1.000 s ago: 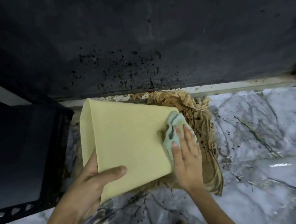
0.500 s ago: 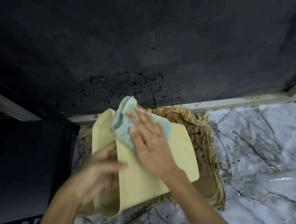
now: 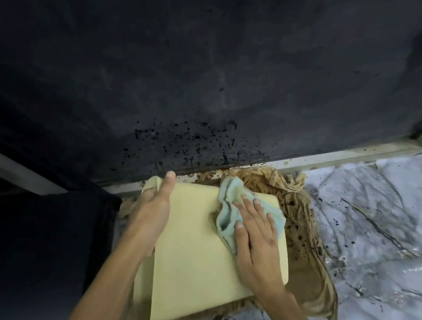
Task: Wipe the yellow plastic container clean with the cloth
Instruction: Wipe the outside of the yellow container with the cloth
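Two hands on the yellow plastic container, cloth pressed to its far right corner.

Its broad flat side faces me; I cannot see inside it. It rests over a stained brown rag on the marble floor, its far edge close to the dark wall, with open floor to the right. My left hand grips the left edge, fingers wrapped. My right hand lies flat, fingers spread, pinning the pale blue cloth down.
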### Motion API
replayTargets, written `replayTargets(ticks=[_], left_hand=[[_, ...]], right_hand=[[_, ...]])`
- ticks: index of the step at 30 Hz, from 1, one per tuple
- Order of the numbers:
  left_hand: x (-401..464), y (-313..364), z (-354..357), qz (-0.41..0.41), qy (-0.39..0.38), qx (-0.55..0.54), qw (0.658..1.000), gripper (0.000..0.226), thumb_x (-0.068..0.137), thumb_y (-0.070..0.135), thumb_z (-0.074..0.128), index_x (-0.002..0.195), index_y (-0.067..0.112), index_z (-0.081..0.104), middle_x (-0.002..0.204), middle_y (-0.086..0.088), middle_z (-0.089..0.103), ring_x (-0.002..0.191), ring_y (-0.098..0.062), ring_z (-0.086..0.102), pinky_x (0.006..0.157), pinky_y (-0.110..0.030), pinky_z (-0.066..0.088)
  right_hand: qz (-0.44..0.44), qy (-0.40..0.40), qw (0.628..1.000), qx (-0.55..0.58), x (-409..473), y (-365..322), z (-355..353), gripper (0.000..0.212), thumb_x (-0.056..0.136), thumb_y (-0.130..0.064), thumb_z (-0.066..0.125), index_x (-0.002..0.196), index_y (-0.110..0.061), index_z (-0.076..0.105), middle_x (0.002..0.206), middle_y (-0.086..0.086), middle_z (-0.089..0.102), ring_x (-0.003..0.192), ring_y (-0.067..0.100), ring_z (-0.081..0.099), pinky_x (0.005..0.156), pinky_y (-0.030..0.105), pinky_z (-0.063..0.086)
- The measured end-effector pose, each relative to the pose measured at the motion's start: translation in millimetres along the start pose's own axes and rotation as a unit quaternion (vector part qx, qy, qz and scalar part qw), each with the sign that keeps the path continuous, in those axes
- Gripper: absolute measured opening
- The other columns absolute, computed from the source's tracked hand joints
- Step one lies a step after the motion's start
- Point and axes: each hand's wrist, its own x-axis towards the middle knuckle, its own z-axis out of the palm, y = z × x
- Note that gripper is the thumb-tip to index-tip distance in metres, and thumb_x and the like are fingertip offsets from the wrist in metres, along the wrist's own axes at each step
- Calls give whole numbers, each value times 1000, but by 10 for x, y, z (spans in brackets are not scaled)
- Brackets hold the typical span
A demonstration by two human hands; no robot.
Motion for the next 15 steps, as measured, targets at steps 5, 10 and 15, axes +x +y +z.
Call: replayTargets(ticks=[5,10,15], left_hand=[[-664,-154,22,51,-136,-75,987,20,80,53,71,91,41,83,98,8,84,94,-15,79,95,-42,55],[-644,-357,-90,11,-135,-190,972,55,73,45,84,122,20,77,120,-10,80,115,-32,74,111,-58,47],[-594,-437,-151,-2,-118,-177,977,86,65,74,78,137,29,65,136,-5,73,128,-28,66,115,-55,44]], right_hand=[[-54,50,997,31,-78,-402,-177,47,105,-32,23,145,-18,43,154,-1,39,149,19,20,119,50,13],[-141,-51,989,-10,-152,-607,-233,42,104,-30,33,139,-18,53,147,-5,49,145,12,29,115,48,28],[-148,-114,982,8,-22,-896,-190,40,103,-29,33,136,-21,55,144,-7,53,143,9,31,115,43,28]])
